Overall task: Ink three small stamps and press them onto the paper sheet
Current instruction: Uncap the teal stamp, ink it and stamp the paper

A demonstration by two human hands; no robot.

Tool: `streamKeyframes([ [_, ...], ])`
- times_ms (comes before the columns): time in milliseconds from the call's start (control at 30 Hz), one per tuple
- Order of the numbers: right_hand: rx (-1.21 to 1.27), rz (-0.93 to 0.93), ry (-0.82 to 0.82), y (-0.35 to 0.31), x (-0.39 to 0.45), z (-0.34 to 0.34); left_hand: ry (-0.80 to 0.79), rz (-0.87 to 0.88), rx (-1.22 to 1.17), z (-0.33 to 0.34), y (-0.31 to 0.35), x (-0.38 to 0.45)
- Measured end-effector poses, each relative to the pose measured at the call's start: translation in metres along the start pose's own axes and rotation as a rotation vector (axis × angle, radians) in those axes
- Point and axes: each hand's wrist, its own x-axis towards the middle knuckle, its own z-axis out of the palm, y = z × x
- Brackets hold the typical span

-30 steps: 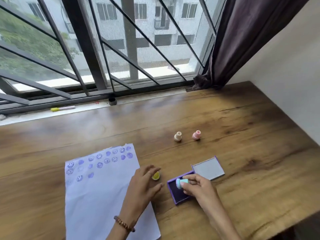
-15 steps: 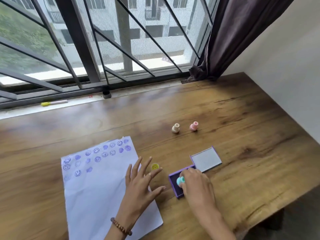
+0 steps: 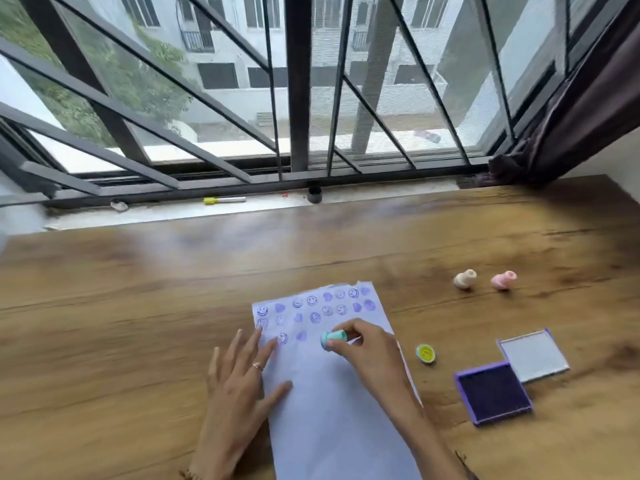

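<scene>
A brown wooden table (image 3: 138,292) stands against a wide window (image 3: 346,81) with dark metal bars (image 3: 298,98), through which grey daylight, a pale building and some green leaves show. A dark curtain (image 3: 588,109) hangs bunched at the table's far right corner, beside a white wall (image 3: 628,161). A pale sill (image 3: 381,197) runs along the table's far edge.

Left hand (image 3: 239,379) flat, right hand (image 3: 367,355) pinching.
</scene>
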Motion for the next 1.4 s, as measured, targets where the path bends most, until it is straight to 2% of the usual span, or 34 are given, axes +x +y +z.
streamKeyframes([
  [67,-0.282,-0.1,0.064,-0.007,0.003,0.017,0.002,-0.004,0.009,-0.001,-0.013,0.005],
  [133,-0.448,-0.183,0.106,-0.012,0.008,0.029,-0.001,-0.002,0.005,0.001,-0.02,0.008],
  [367,-0.733,-0.314,0.209,-0.01,0.016,0.052,-0.023,0.018,0.015,0.005,-0.026,0.011],
  [533,-0.852,-0.371,0.147,-0.01,0.023,0.048,-0.049,0.01,0.012,0.004,-0.027,0.01],
  [600,-0.743,-0.324,0.124,-0.009,0.025,0.043,-0.055,0.009,0.015,0.004,-0.027,0.01],
  [633,-0.594,-0.248,0.116,-0.007,0.025,0.038,-0.062,0.008,0.017,0.004,-0.027,0.01],
  [767,0.379,0.165,0.102,0.01,0.017,0.002,-0.052,0.017,0.007,0.002,-0.024,0.009],
  [833,0.722,0.273,0.102,0.026,0.007,-0.019,-0.019,0.028,0.009,-0.001,-0.022,0.006],
  [900,0.936,0.307,0.109,0.038,-0.003,-0.038,0.043,0.044,0.032,-0.003,-0.019,0.006],
  [1033,1.096,0.346,0.165,0.063,-0.025,-0.08,0.17,0.169,0.011,0.008,0.025,0.013],
  [1233,1.058,0.311,0.216,0.086,-0.034,-0.132,0.065,0.448,0.0,0.051,0.139,0.031],
  [1400,0.914,0.235,0.162,0.099,-0.029,-0.158,-0.013,0.415,0.128,0.081,0.184,0.042],
])
